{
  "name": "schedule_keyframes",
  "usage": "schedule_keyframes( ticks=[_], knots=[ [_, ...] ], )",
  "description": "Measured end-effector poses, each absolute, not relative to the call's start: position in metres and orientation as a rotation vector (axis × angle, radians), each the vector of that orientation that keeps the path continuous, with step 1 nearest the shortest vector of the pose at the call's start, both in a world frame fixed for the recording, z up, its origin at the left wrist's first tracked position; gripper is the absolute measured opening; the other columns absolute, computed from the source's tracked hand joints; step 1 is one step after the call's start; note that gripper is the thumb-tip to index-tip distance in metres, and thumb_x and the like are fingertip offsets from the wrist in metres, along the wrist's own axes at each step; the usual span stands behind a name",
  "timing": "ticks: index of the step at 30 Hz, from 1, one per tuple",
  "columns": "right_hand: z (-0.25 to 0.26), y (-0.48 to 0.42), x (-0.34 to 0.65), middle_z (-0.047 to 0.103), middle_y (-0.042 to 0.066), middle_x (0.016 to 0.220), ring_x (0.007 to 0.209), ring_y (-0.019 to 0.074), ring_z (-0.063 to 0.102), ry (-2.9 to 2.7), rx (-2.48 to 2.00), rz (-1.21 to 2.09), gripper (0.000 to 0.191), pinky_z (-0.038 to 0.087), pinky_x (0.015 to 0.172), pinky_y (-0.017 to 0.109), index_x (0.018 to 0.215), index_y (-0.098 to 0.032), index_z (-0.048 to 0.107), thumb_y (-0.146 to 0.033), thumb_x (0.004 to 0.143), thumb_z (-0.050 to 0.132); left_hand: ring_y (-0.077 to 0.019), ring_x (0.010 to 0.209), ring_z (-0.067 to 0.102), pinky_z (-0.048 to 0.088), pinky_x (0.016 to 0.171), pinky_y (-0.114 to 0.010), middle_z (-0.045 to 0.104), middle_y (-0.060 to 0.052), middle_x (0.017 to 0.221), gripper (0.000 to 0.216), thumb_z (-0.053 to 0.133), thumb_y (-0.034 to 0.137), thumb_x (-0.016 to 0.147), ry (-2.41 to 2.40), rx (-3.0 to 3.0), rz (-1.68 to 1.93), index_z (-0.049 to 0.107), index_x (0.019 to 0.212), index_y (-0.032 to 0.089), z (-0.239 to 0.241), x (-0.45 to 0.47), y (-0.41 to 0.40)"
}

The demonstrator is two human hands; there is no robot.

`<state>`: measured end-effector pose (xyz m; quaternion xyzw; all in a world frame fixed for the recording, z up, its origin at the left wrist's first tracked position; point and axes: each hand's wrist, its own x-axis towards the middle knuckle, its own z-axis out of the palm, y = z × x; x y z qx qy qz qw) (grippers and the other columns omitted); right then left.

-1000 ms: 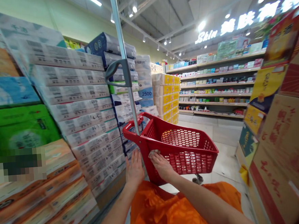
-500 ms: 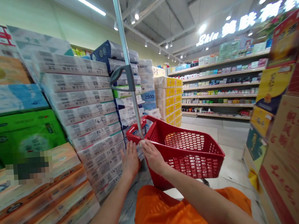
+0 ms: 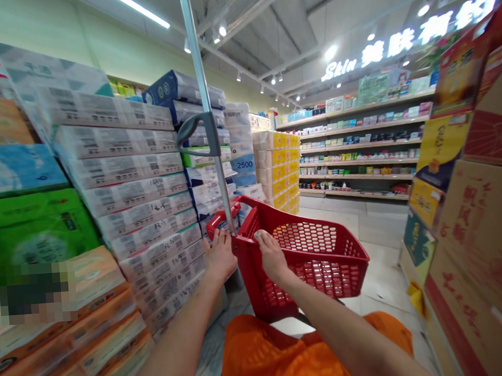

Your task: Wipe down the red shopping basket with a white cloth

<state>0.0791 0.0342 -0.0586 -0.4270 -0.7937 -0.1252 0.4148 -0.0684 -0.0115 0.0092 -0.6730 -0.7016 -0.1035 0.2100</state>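
A red plastic shopping cart (image 3: 325, 260) with a perforated basket stands in front of me, tilted away to the right. My left hand (image 3: 221, 256) is on the near corner by its red handle, the fingers bent over the edge. On the basket's near long rim lies my right hand (image 3: 273, 258), fingers together and pressing a small white piece of wipe or tissue (image 3: 259, 234) to the rim. A metal pole (image 3: 203, 82) with a grey loop handle (image 3: 198, 137) rises from the cart beside my left hand.
Tall stacks of wrapped paper packs (image 3: 143, 190) line the left side. Yellow-and-white packs (image 3: 280, 169) stand beyond the cart. Cardboard cartons (image 3: 473, 241) and drink boxes border the right. Shelves of small goods (image 3: 360, 146) fill the back, past a tiled aisle (image 3: 376, 231).
My right hand has slid right along the basket rim with the white wipe, away from the pole. My left hand has curled over the corner near the handle. The view has shifted slightly.
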Motion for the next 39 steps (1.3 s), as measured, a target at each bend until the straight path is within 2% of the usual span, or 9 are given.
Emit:
schedule_keyframes(
  ticks=[5,9,12,19,26,33,36,39],
  knots=[
    [-0.055,0.03,0.049,0.037,0.012,0.135,0.129,0.021,0.023,-1.976,-0.892,-0.365,0.054,0.031,0.102,0.041,0.131,-0.008,0.036,-0.001,0.077,0.032,-0.0266,0.13,0.02,0.013,0.103,-0.056,0.031,-0.013,0.139,0.06,0.039,0.02,0.07,-1.879,-1.865,-0.292,0.035,0.129,0.011,0.007,-0.06,-0.019],
    [-0.075,0.034,0.107,0.038,0.01,0.135,0.128,0.02,0.026,-1.968,-0.985,-0.403,0.063,0.031,0.102,0.042,0.133,-0.013,0.032,0.004,0.072,0.029,-0.026,0.13,0.02,0.015,0.103,-0.053,0.031,-0.014,0.139,0.058,0.037,0.02,0.072,-1.858,-1.852,-0.292,0.034,0.13,0.01,0.006,-0.051,-0.024],
    [-0.085,0.038,0.142,0.042,0.01,0.132,0.126,0.0195,0.03,-1.901,-1.121,-0.376,0.067,0.032,0.101,0.042,0.132,-0.014,0.035,0.007,0.068,0.029,-0.0264,0.13,0.019,0.018,0.102,-0.052,0.03,-0.014,0.14,0.058,0.036,0.02,0.073,-1.896,-1.859,-0.288,0.034,0.13,0.009,0.007,-0.04,-0.024],
    [-0.069,0.035,0.101,0.037,0.012,0.135,0.13,0.0214,0.022,-1.879,-0.948,-0.337,0.062,0.031,0.102,0.044,0.132,-0.011,0.033,0.002,0.072,0.032,-0.0278,0.129,0.022,0.022,0.1,-0.049,0.032,-0.016,0.138,0.057,0.038,0.021,0.073,-1.857,-1.913,-0.267,0.035,0.129,0.009,0.013,-0.018,-0.026],
    [-0.082,0.046,0.166,0.047,0.01,0.127,0.125,0.0184,0.032,-1.757,-1.065,-0.321,0.066,0.033,0.101,0.042,0.129,-0.015,0.041,0.008,0.068,0.027,-0.0277,0.125,0.027,0.026,0.096,-0.047,0.038,-0.016,0.134,0.051,0.034,0.019,0.077,-1.76,-1.902,-0.319,0.037,0.127,0.009,0.005,-0.004,-0.022],
    [-0.054,0.031,0.113,0.039,0.013,0.134,0.127,0.0175,0.028,-1.82,-0.862,-0.281,0.051,0.033,0.102,0.038,0.128,-0.011,0.04,-0.002,0.079,0.031,-0.025,0.124,0.029,0.026,0.099,-0.046,0.04,-0.012,0.133,0.053,0.034,0.012,0.075,-1.686,-1.94,-0.368,0.038,0.128,0.014,0.001,0.008,-0.021],
    [-0.058,0.031,0.131,0.038,0.013,0.134,0.128,0.0179,0.026,-1.866,-0.911,-0.28,0.054,0.029,0.105,0.039,0.128,-0.009,0.041,0.002,0.076,0.03,-0.0249,0.124,0.03,0.025,0.1,-0.046,0.04,-0.011,0.134,0.054,0.036,0.014,0.074,-1.671,-1.975,-0.363,0.038,0.128,0.012,0.006,0.008,-0.024],
    [-0.073,0.04,0.172,0.042,0.011,0.132,0.127,0.0168,0.029,-1.777,-1.144,-0.207,0.063,0.029,0.105,0.038,0.126,-0.011,0.043,0.008,0.069,0.027,-0.0248,0.126,0.028,0.022,0.102,-0.048,0.038,-0.011,0.136,0.057,0.039,0.018,0.073,-1.714,-1.973,-0.382,0.036,0.129,0.011,0.009,0.002,-0.025]
  ],
)
